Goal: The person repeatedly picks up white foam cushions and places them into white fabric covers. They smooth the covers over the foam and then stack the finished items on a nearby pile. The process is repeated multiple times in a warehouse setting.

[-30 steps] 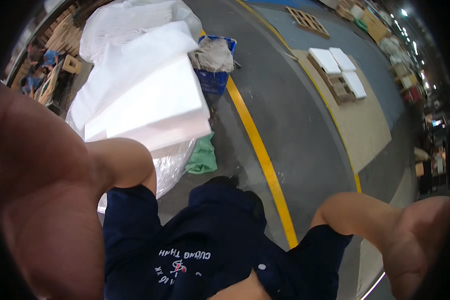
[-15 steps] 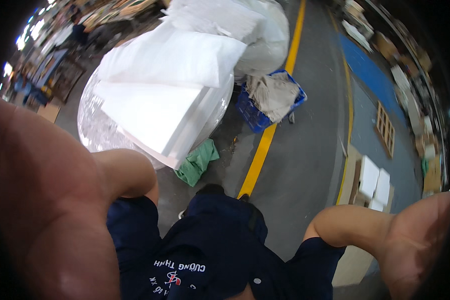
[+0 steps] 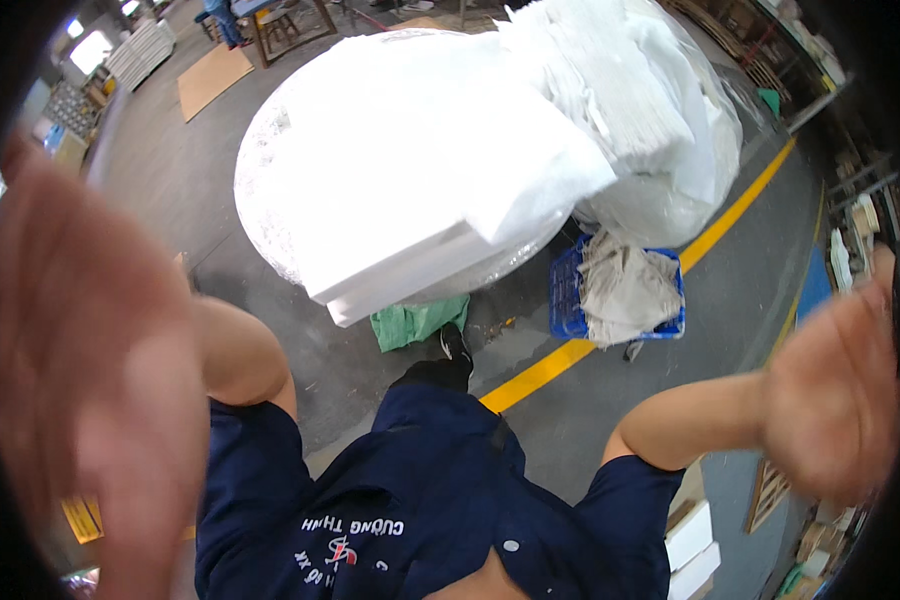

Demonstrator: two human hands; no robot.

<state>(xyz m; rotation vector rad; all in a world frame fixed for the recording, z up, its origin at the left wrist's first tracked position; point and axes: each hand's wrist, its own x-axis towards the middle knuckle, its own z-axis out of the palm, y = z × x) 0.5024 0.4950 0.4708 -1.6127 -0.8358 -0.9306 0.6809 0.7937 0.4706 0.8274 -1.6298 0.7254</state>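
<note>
White lettering (image 3: 353, 527) and red-white emblem (image 3: 341, 551) on the navy shirt (image 3: 440, 450)

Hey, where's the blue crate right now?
In the head view, the blue crate stands right of centre over the yellow floor line, right of the crumpled green sheet, with beige cloth heaped in it.

You wear a navy-blue shirt (image 3: 420, 460) with short sleeves (image 3: 630, 515). The chest bears white lettering (image 3: 353, 527) beside a red-and-white emblem (image 3: 342, 551). A pale, round button (image 3: 511, 546) is fitted at the front. Your trousers (image 3: 433, 376) are black; the visible shoe (image 3: 455, 342) is black with white edging. Your left hand (image 3: 95, 340) and right hand (image 3: 832, 400) are bare.
</note>
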